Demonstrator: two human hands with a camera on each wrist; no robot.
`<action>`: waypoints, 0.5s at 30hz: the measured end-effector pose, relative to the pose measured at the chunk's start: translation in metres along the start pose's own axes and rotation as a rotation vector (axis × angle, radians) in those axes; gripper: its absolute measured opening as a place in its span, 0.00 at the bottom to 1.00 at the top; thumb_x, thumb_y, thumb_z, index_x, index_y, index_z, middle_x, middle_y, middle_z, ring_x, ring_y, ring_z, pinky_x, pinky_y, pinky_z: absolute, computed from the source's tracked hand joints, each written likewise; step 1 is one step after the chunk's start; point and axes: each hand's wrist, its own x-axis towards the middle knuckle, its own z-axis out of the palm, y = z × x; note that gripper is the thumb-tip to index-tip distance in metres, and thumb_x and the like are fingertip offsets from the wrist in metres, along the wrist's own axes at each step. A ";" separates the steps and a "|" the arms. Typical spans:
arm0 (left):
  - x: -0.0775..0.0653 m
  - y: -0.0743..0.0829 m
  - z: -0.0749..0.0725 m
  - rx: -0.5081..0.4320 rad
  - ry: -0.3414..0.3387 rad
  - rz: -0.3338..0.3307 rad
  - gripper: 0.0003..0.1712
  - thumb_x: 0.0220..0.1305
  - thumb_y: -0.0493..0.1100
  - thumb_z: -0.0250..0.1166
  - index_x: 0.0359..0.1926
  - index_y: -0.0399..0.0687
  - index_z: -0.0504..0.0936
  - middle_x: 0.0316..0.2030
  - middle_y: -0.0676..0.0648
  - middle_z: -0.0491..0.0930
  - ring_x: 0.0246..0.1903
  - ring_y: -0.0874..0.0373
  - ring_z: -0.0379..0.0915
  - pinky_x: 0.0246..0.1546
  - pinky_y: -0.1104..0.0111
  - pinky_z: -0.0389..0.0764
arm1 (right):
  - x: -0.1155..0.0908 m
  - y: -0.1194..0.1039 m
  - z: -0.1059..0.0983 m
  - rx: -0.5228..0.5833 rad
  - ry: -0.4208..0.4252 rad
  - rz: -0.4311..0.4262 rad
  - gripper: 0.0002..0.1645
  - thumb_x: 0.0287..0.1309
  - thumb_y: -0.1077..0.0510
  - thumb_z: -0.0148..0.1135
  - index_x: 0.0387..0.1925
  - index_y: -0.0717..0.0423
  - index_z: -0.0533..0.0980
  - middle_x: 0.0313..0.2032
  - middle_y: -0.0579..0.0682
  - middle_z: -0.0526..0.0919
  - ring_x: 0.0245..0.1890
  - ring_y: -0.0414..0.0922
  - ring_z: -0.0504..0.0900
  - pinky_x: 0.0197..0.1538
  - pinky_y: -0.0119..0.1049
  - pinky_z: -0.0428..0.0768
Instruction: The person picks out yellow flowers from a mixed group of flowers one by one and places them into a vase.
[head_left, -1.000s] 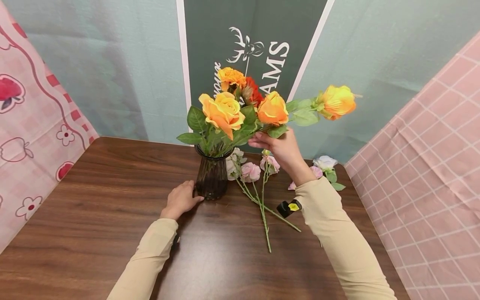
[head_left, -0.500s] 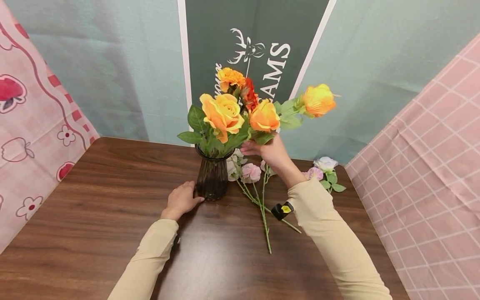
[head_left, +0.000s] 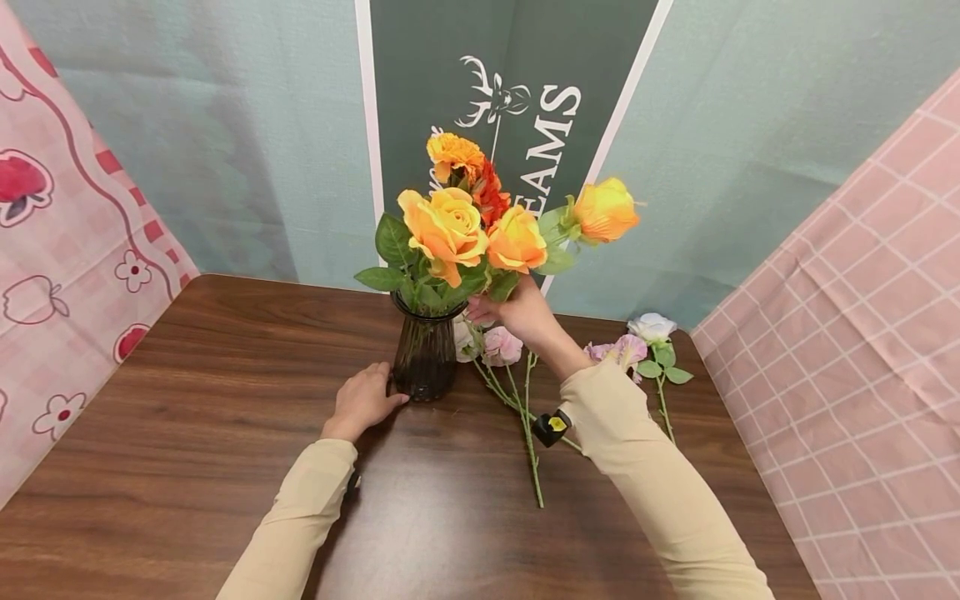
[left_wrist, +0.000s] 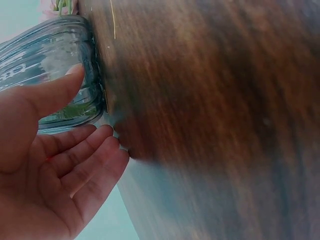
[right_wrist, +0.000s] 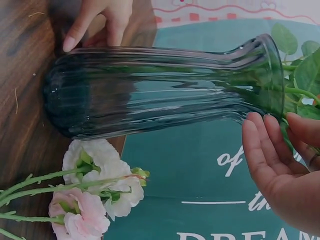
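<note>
A dark ribbed glass vase (head_left: pixel 425 358) stands upright on the table, holding a large yellow-orange rose (head_left: pixel 450 227), with an orange ruffled flower (head_left: pixel 454 155) and a red flower (head_left: pixel 492 197) behind it. My left hand (head_left: pixel 363 402) rests beside the vase's base, its thumb and fingers extended around the glass in the left wrist view. Just right of the vase's rim, my right hand (head_left: pixel 525 317) pinches a green rose stem. Two orange-yellow roses, one nearer (head_left: pixel 517 240) and one leaning right (head_left: pixel 606 211), stand above that hand. Leaves hide part of its fingers.
Pink and pale flowers (head_left: pixel 501 346) lie on the brown wooden table (head_left: pixel 225 400) right of the vase, their stems (head_left: pixel 531 450) pointing forward. A white rose (head_left: pixel 652 327) and more pink blooms lie farther right, partly behind my right sleeve (head_left: pixel 637 450). Hanging cloths border the table.
My right hand has moved left and down toward the vase's rim, bringing the two orange-yellow roses with it. The ruffled orange flower has shifted slightly left. The left hand and vase stay in place.
</note>
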 end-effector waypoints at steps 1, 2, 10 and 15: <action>0.000 0.000 0.000 -0.001 0.002 -0.001 0.38 0.58 0.50 0.64 0.60 0.27 0.64 0.58 0.30 0.65 0.56 0.37 0.63 0.52 0.49 0.66 | 0.000 0.000 0.001 -0.002 -0.004 -0.001 0.27 0.54 0.75 0.55 0.57 0.69 0.61 0.35 0.70 0.76 0.32 0.62 0.80 0.37 0.45 0.80; 0.000 0.000 0.000 -0.001 0.003 -0.001 0.38 0.58 0.50 0.64 0.60 0.27 0.64 0.58 0.31 0.65 0.55 0.37 0.63 0.52 0.49 0.66 | 0.000 0.000 0.002 0.001 -0.006 -0.001 0.28 0.54 0.75 0.55 0.57 0.68 0.61 0.35 0.70 0.77 0.31 0.62 0.80 0.36 0.45 0.80; -0.002 0.003 -0.003 -0.006 -0.002 -0.001 0.37 0.58 0.50 0.64 0.59 0.27 0.65 0.57 0.30 0.66 0.55 0.37 0.64 0.51 0.49 0.67 | 0.000 0.001 0.001 -0.019 -0.012 0.013 0.29 0.54 0.74 0.56 0.58 0.67 0.61 0.35 0.73 0.77 0.32 0.65 0.79 0.36 0.46 0.80; -0.002 0.004 -0.004 -0.003 -0.002 0.001 0.37 0.58 0.49 0.64 0.59 0.27 0.65 0.57 0.30 0.66 0.54 0.36 0.64 0.51 0.49 0.67 | -0.001 0.001 -0.001 -0.042 -0.020 0.035 0.26 0.55 0.72 0.56 0.56 0.68 0.64 0.34 0.72 0.77 0.33 0.64 0.80 0.37 0.48 0.80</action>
